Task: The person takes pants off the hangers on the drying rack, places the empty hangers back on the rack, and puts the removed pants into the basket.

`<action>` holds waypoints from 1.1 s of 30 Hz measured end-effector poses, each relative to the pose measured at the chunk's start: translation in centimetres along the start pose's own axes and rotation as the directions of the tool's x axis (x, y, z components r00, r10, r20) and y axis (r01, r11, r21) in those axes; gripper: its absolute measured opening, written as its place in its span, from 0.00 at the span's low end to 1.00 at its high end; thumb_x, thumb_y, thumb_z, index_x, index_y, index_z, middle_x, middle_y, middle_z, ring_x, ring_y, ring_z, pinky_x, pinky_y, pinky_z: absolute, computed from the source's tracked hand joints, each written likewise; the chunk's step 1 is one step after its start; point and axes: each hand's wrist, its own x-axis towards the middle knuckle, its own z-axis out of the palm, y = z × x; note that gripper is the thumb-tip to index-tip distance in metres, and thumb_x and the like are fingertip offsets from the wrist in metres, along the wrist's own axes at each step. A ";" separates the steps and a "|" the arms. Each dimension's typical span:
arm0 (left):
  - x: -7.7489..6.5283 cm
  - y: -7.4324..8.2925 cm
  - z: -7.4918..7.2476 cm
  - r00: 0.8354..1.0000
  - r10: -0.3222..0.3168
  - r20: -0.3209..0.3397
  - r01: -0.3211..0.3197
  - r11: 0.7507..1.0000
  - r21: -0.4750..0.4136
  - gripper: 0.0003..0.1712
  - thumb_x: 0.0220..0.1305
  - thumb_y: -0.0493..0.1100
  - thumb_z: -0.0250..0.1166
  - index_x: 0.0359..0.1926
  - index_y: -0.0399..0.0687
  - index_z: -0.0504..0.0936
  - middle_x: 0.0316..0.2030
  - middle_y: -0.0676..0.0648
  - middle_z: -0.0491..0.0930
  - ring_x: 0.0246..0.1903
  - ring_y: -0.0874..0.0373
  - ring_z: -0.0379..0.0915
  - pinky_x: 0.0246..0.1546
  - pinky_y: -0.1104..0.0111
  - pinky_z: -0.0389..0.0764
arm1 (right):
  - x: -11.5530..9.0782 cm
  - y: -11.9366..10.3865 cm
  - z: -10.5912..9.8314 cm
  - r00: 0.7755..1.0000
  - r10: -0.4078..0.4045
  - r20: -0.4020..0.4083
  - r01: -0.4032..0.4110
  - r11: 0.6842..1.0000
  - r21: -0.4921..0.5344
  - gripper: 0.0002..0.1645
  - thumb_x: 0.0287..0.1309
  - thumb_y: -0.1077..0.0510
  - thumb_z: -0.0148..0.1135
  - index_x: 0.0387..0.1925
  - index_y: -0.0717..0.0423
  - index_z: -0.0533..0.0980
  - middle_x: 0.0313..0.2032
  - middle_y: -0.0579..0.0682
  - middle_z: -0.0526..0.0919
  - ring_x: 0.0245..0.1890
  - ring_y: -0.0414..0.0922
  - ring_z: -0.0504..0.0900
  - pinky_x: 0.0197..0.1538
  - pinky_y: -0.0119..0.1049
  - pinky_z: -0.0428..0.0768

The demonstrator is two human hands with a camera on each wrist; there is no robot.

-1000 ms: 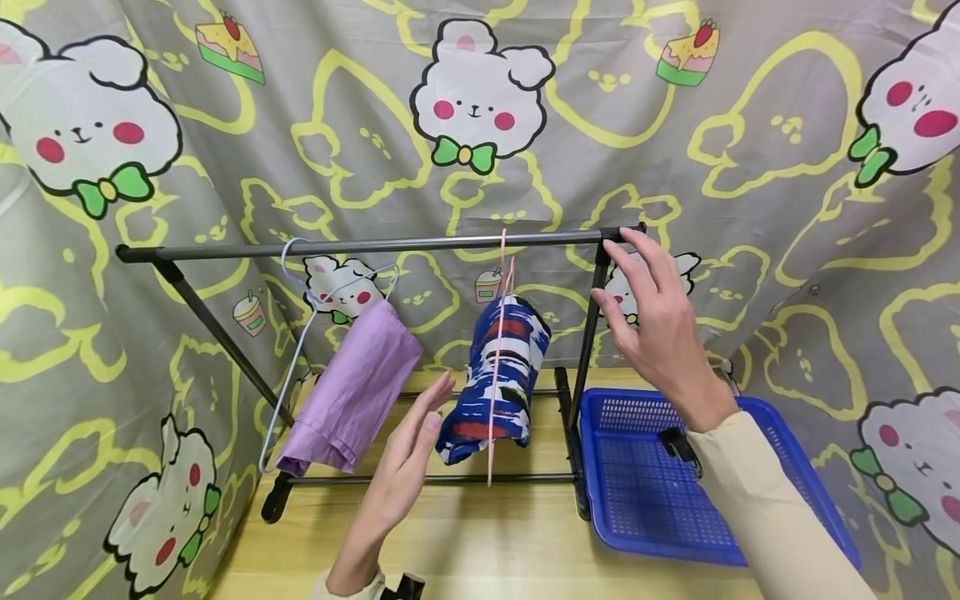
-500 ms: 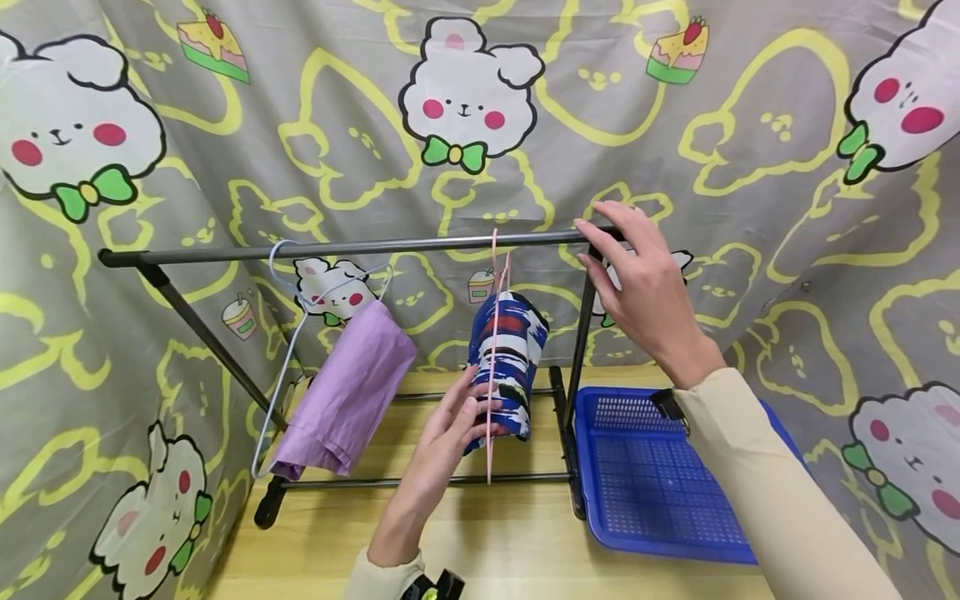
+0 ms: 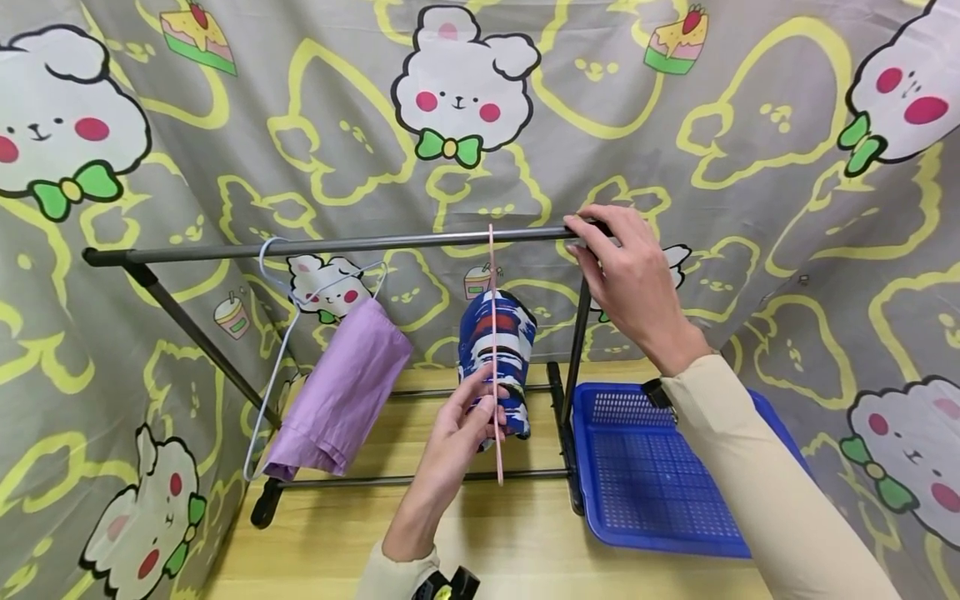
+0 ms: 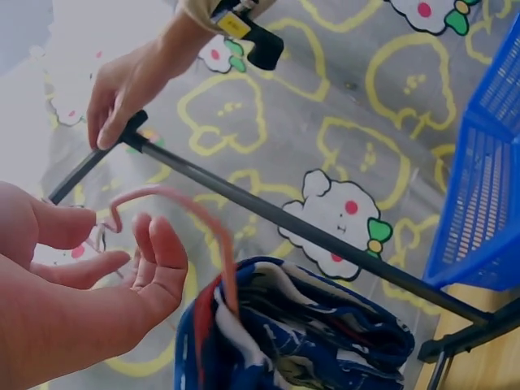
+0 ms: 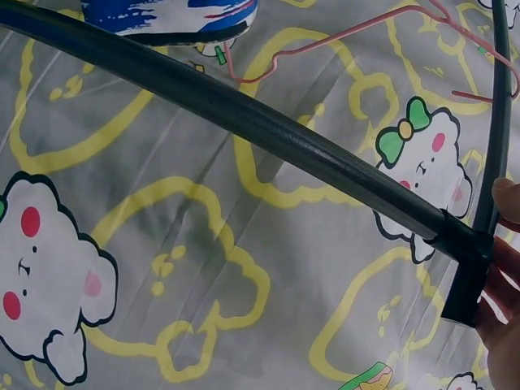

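In the head view, a pink hanger hangs from the top bar of a black clothes rack. Over it is folded a blue, white and red patterned cloth. My left hand is at the cloth's lower left, its loosely bent fingers behind the hanger's front edge. The left wrist view has those fingers beside the hanger wire, none visibly closed round it. My right hand grips the rack's right top corner; the right wrist view has thumb and fingers on either side of the corner joint.
A light blue hanger with a folded purple cloth hangs farther left on the bar. A blue plastic basket stands right of the rack on the wooden table. A printed grey curtain surrounds the back and sides.
My left hand has moved right from beside the patterned cloth to its lower part. The pink hanger has turned edge-on to the head view. My right hand's fingers have curled over the rack corner.
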 end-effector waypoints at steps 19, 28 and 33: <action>-1.2 1.1 -0.5 0.995 0.047 -0.089 -0.027 0.976 0.217 0.24 0.72 0.25 0.54 0.67 0.34 0.74 0.46 0.30 0.73 0.33 0.52 0.78 0.30 0.70 0.81 | 0.2 0.2 0.6 0.998 0.025 -0.055 -0.025 1.000 0.011 0.12 0.71 0.63 0.62 0.51 0.64 0.84 0.49 0.60 0.83 0.53 0.59 0.77 0.58 0.53 0.74; -1.5 1.8 -1.5 0.969 0.156 -0.192 -0.059 0.898 0.435 0.15 0.73 0.30 0.60 0.56 0.40 0.84 0.39 0.33 0.81 0.28 0.45 0.78 0.22 0.72 0.76 | 0.1 0.0 0.8 0.996 0.061 -0.072 -0.057 0.997 0.056 0.12 0.72 0.62 0.60 0.50 0.64 0.84 0.49 0.59 0.83 0.52 0.59 0.76 0.56 0.53 0.73; -1.3 1.6 -1.7 0.953 0.218 -0.210 -0.075 0.843 0.533 0.10 0.71 0.29 0.61 0.48 0.37 0.86 0.33 0.40 0.83 0.25 0.51 0.77 0.20 0.71 0.77 | 0.0 0.1 0.9 0.995 0.051 -0.084 -0.047 0.998 0.051 0.13 0.73 0.62 0.59 0.50 0.65 0.84 0.49 0.60 0.83 0.52 0.59 0.75 0.57 0.53 0.73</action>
